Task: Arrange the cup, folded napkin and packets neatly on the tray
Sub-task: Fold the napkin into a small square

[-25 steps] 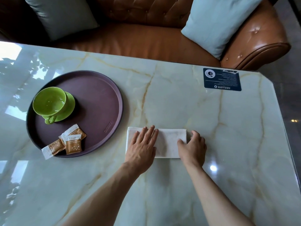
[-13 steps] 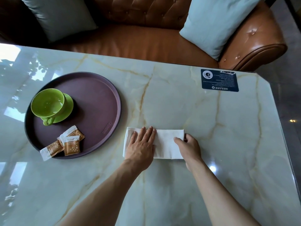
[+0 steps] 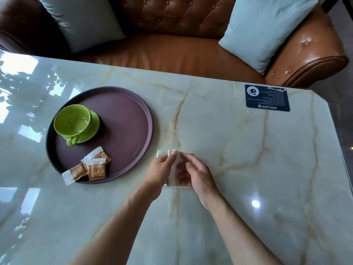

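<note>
A round dark-purple tray (image 3: pixel 126 111) lies on the left of the marble table. On it stands a green cup (image 3: pixel 71 120) on a green saucer (image 3: pixel 93 125), with three brown-and-white packets (image 3: pixel 89 166) at the tray's near rim; one sticks out over the edge. The white napkin (image 3: pixel 176 161) lies on the table just right of the tray, folded over on itself. My left hand (image 3: pixel 159 171) pinches its left side and my right hand (image 3: pixel 194 171) covers and grips its right side. Much of the napkin is hidden under my hands.
A dark blue card (image 3: pixel 267 98) lies near the table's far right corner. Behind the table stands a brown leather sofa (image 3: pixel 172 54) with two pale blue cushions (image 3: pixel 263 29). The table's right edge is cut at an angle.
The napkin was a long flat rectangle under my flat left hand. My right hand has brought its right end over to the left, and both hands now grip the narrower folded napkin.
</note>
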